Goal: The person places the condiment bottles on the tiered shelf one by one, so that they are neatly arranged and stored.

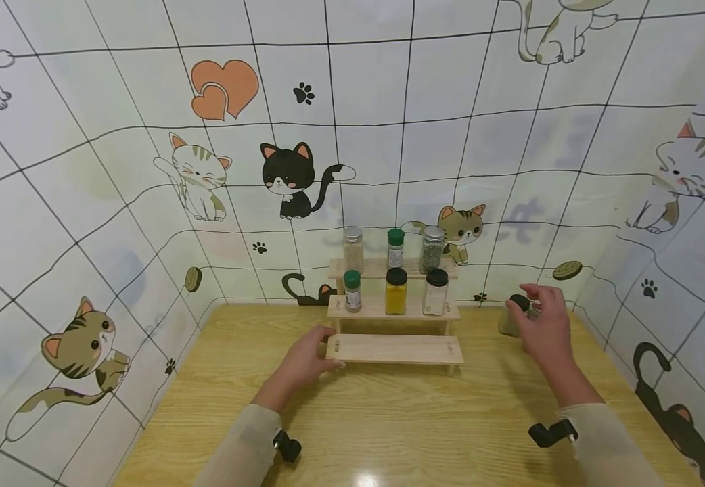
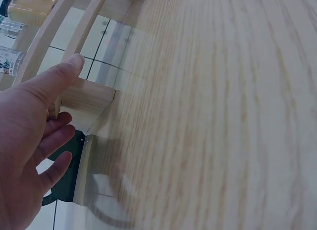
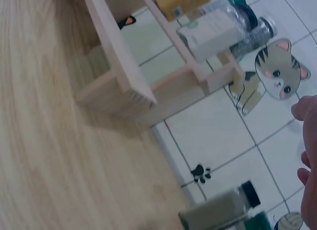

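Note:
A three-step wooden rack stands on the table, its lowest step bare. My left hand holds the left end of that step; in the left wrist view the thumb of the hand lies over the wood with the fingers below. At the right, my right hand hovers by a black-lidded jar, fingers parted and slightly bent. The right wrist view has the hand apart from this jar, and a green lid beside it.
The middle step carries a green-lidded jar, a yellow jar and a white jar. Behind them on the top step are three more jars, one green-capped. A cat-patterned wall covering surrounds the wooden table.

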Motion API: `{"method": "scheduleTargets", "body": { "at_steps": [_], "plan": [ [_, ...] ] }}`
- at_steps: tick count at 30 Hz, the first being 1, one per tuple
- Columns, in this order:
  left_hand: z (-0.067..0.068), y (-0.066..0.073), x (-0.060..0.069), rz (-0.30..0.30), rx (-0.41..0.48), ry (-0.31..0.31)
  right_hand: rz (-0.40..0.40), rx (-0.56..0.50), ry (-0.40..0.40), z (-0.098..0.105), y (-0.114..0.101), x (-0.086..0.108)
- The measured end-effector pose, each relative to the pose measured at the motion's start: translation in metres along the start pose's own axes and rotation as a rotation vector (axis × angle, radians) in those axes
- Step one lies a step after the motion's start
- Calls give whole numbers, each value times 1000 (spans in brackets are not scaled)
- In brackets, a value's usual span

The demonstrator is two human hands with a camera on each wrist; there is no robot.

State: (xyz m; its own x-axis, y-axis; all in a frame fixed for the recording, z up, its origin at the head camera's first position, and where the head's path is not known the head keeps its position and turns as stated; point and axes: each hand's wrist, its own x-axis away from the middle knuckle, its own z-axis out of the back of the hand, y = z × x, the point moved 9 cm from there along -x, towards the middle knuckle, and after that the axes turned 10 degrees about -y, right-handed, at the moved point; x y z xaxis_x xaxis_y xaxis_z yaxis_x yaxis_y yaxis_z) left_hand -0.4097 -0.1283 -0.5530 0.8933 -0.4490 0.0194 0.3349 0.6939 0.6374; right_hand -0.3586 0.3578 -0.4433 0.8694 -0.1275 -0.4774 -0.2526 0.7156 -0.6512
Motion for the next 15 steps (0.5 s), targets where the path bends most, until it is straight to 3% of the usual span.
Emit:
{"method": "scheduleTargets", "body": {
  "at_steps": [7,15],
  "plan": [
    [0,-1,0,-4,-4,-2,-131,15,113,11,41,20],
    [0,0,0,-7,0,4,-199,15,121,8,68,31]
  ]
}}
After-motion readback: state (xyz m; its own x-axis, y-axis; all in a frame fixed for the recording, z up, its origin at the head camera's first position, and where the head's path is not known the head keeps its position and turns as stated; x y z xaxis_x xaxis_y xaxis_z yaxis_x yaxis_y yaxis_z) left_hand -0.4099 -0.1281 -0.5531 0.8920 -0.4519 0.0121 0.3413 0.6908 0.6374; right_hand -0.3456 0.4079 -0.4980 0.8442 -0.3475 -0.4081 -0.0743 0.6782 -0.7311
